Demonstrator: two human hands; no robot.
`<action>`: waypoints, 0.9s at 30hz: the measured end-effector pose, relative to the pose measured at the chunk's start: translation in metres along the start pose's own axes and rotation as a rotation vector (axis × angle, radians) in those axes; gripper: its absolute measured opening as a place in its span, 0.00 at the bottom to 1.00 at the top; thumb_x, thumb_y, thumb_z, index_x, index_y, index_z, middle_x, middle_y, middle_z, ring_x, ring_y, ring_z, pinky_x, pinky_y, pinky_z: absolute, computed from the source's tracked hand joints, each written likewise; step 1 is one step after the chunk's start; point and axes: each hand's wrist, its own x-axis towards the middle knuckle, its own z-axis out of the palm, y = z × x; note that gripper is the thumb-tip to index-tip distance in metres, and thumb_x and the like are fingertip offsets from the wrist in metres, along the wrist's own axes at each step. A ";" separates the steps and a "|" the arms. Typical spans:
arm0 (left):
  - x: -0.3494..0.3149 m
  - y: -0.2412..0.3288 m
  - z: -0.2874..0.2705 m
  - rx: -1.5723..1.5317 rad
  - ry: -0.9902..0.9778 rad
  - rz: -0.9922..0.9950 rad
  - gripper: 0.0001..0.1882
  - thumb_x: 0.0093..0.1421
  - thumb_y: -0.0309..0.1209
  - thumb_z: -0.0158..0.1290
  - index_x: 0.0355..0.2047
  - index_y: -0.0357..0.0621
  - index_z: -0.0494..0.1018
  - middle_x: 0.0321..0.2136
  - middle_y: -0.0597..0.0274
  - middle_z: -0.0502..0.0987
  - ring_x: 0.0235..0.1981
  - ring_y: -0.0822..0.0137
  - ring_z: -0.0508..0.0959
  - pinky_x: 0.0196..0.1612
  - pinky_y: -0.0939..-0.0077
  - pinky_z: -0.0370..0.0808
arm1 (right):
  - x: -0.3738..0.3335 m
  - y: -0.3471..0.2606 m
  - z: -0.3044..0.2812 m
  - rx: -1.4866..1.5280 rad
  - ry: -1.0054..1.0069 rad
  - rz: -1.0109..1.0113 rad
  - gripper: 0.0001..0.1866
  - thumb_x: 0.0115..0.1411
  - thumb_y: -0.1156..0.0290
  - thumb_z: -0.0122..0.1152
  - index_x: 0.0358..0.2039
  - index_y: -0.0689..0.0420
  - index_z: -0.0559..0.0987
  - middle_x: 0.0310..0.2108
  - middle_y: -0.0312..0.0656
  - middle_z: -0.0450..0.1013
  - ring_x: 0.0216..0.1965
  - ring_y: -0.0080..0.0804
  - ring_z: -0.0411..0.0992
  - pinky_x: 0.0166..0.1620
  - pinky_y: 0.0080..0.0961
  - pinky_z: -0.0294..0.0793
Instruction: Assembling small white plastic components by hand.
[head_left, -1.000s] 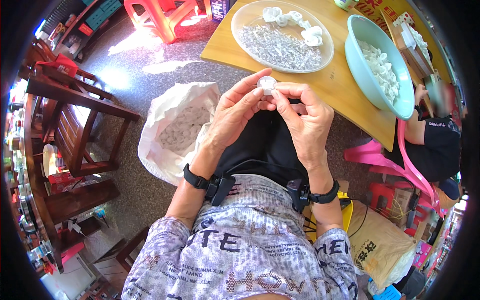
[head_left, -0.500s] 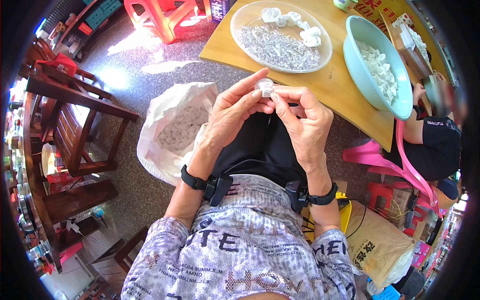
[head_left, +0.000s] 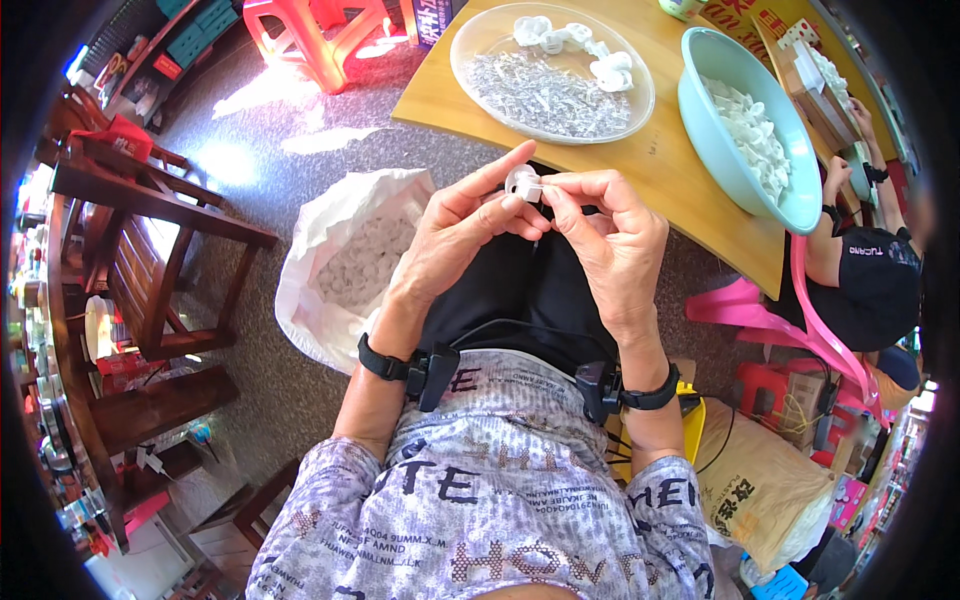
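Between my hands, over my lap, is a small white plastic fitting (head_left: 524, 184) with a round flange. My left hand (head_left: 452, 228) grips it between thumb and fingers, the index finger stretched out past it. With thumb and index finger, my right hand (head_left: 612, 245) pinches a tiny clear piece (head_left: 541, 186) against the fitting's side; its exact shape is too small to tell. Just beyond, on the table, stands an oval clear tray (head_left: 462, 45) with a heap of small transparent pieces (head_left: 545, 100) and several white fittings (head_left: 612, 70).
A light-blue basin (head_left: 700, 130) of white parts stands on the yellow table (head_left: 440, 95). Left of my legs, an open white bag (head_left: 305, 225) holds many small parts. Another person (head_left: 870, 250) works at the far right, near a pink chair (head_left: 735, 312). Wooden chairs (head_left: 160, 205) stand left.
The fitting has turned in my fingers and shifted slightly left. My right fingertips now hold the tiny piece at its side. At the right, the other person's arms have come further into view.
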 end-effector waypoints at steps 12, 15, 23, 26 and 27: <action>0.000 0.002 -0.004 0.182 0.006 0.067 0.27 0.60 0.23 0.53 0.60 0.39 0.62 0.38 0.62 0.74 0.35 0.72 0.77 0.41 0.81 0.75 | 0.002 0.006 0.002 0.007 -0.042 0.037 0.02 0.57 0.78 0.61 0.32 0.63 0.78 0.30 0.38 0.77 0.28 0.18 0.74 0.31 0.16 0.76; 0.000 0.001 -0.009 0.315 -0.018 0.132 0.27 0.58 0.23 0.55 0.58 0.40 0.65 0.36 0.63 0.72 0.33 0.72 0.78 0.40 0.82 0.75 | 0.000 0.009 -0.001 0.064 -0.058 0.078 0.02 0.57 0.79 0.61 0.32 0.63 0.78 0.31 0.38 0.76 0.29 0.18 0.74 0.33 0.15 0.76; 0.012 0.002 -0.001 0.517 -0.078 0.197 0.26 0.57 0.23 0.56 0.57 0.42 0.66 0.35 0.63 0.71 0.32 0.73 0.78 0.36 0.84 0.75 | 0.000 0.011 -0.010 0.174 -0.025 0.150 0.01 0.57 0.80 0.60 0.31 0.62 0.78 0.32 0.37 0.76 0.31 0.19 0.74 0.34 0.15 0.77; 0.028 0.007 0.008 0.537 -0.100 0.193 0.26 0.58 0.24 0.56 0.58 0.42 0.66 0.36 0.63 0.71 0.32 0.73 0.78 0.37 0.84 0.75 | 0.007 0.010 -0.020 0.133 0.036 0.141 0.02 0.58 0.77 0.61 0.31 0.61 0.78 0.30 0.35 0.76 0.30 0.18 0.73 0.32 0.15 0.76; 0.038 0.011 0.012 0.583 -0.135 0.198 0.26 0.58 0.25 0.56 0.58 0.44 0.67 0.36 0.64 0.71 0.33 0.76 0.76 0.37 0.85 0.74 | 0.012 0.006 -0.024 0.131 0.045 0.136 0.02 0.58 0.77 0.61 0.31 0.61 0.78 0.30 0.35 0.76 0.30 0.18 0.73 0.32 0.15 0.76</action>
